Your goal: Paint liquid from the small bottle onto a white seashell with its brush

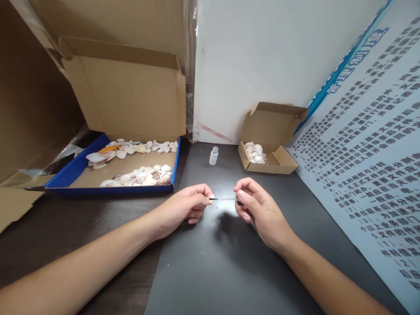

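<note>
- My fingers [204,191] on the left hand [185,208] are pinched shut on a tiny white shell [211,197], held just above the dark table [210,262].
- The fingers of my right hand [259,210] are pinched shut too, on the dark end of a thin brush [226,199].
- The brush lies flat between my two hands, and its tip touches the little shell.
- I think the shell is very light, hard and smooth. It could slip out or crack if I squeeze too much, so I would hold it by its edges, gently.
- I think the brush is light and thin. It may bend a bit, so the thick end is the best place to hold it.
- Behind my hands stands a small clear bottle [213,155] with no cap that I can see.
- To the right of the bottle is a small open cardboard box [285,162] with a few shells [254,152] inside.
- To the left is a big open box with a blue rim [74,168]. Many more shells [144,175] lie in rows in it.
- A white wall [262,57] is at the back, and a board with printed writing [367,166] leans on the right side.
</note>
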Motion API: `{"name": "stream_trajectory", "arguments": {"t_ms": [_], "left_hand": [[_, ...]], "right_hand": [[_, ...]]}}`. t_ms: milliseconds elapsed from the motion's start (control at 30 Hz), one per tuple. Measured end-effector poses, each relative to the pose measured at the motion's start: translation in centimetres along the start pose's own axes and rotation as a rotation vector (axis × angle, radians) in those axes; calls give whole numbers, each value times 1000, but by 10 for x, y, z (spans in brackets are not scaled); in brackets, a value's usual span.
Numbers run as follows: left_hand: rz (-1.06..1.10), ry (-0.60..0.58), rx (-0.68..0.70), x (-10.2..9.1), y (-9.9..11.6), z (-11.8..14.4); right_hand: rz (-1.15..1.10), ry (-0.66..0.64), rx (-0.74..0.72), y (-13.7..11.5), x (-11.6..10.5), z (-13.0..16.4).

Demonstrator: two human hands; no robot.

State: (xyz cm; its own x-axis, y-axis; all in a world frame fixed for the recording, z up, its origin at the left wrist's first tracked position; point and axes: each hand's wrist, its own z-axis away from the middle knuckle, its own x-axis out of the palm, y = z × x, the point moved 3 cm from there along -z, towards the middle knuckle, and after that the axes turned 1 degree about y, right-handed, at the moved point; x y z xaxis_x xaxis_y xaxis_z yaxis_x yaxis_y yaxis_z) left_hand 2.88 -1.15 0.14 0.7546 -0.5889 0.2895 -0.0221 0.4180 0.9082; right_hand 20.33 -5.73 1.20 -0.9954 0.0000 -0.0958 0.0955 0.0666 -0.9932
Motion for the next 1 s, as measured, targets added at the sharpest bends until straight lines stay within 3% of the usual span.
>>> {"name": "stream_trajectory", "arguments": {"t_ms": [133,433,567,1000], "left_hand": [[-17,-5,9,0,0,0],[-34,-11,23,-1,-1,0],[-53,-23,37,0,0,0],[-61,-41,50,-2,-3,-2]], "right_hand": [[55,53,-44,0,-2,0],[23,15,-9,1,-1,0],[146,87,-82,-1,-2,1],[184,82,-94,-2,-4,1]]}}
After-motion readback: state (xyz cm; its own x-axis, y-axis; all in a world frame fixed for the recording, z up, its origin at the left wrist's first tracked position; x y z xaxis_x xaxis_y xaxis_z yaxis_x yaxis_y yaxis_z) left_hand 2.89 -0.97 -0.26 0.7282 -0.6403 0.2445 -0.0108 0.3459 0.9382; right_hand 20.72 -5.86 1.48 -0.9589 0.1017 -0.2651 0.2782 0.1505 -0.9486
